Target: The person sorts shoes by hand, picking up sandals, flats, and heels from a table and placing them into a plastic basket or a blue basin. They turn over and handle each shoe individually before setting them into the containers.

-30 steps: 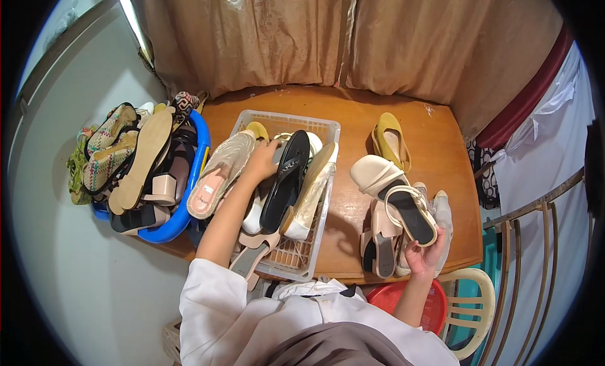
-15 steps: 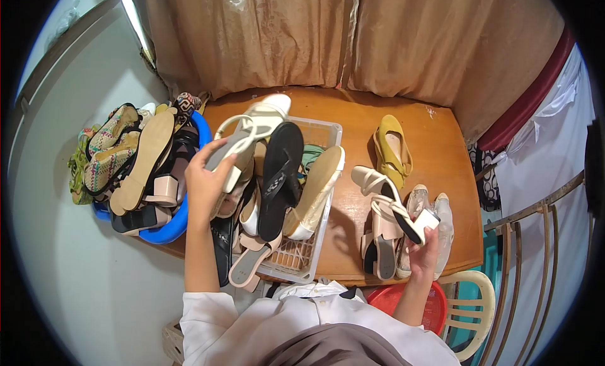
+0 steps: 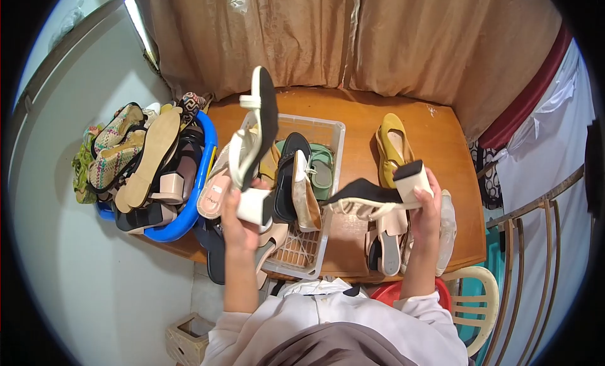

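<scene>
My left hand (image 3: 238, 230) is closed around the heel end of a white strappy heeled sandal (image 3: 239, 153), which stands toe up with its black sole turned to the right. Below and behind it is a clear plastic crate (image 3: 338, 158) of shoes. In there lie a black thong sandal (image 3: 285, 196), a beige flat shoe (image 3: 307, 205), green sandals (image 3: 323, 174) and a pink slide (image 3: 213, 199). My right hand (image 3: 428, 208) grips the block heel of a matching white sandal (image 3: 365, 192), held sole up with its toe pointing left, above pink slides (image 3: 392, 243).
A blue basin (image 3: 205, 161) heaped with shoes stands left of the crate. On the wooden table (image 3: 353, 130), yellow shoes (image 3: 394, 145) and pale see-through shoes (image 3: 447, 230) sit at the right. A cream plastic chair (image 3: 482, 284) and metal rails (image 3: 535, 271) are beyond the right edge.
My left hand has moved right and tipped its sandal toe up. My right hand has turned its sandal over, heel now upward. Shoes in the crate look shifted.
</scene>
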A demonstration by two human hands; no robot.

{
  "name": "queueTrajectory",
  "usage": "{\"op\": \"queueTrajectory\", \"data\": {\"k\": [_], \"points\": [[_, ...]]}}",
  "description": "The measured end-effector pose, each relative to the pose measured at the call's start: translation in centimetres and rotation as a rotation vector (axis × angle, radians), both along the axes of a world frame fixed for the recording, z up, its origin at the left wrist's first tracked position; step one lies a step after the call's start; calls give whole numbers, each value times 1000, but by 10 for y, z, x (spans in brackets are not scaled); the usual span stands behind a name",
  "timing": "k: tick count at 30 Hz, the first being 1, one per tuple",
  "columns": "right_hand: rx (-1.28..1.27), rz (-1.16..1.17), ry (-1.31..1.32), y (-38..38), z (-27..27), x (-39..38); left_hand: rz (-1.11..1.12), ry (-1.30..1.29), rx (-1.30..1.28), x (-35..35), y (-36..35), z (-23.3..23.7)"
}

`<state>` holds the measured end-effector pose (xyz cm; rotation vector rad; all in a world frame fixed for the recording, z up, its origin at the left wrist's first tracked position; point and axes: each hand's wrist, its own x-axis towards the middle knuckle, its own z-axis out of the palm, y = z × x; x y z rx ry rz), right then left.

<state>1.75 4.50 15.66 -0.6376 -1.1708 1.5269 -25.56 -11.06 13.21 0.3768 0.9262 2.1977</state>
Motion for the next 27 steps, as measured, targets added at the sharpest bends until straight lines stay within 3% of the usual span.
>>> {"op": "queueTrajectory", "data": {"k": [2, 9, 19, 27], "points": [[25, 36, 8, 0, 16, -11, -86, -83, 21, 19, 2, -14], [38, 255, -51, 17, 33, -41, -271, 83, 68, 63, 9, -25], [-59, 261, 25, 22, 41, -61, -489, -24, 203, 84, 9, -29], [-78, 251, 17, 35, 40, -60, -543, 56, 100, 75, 5, -42]]}}
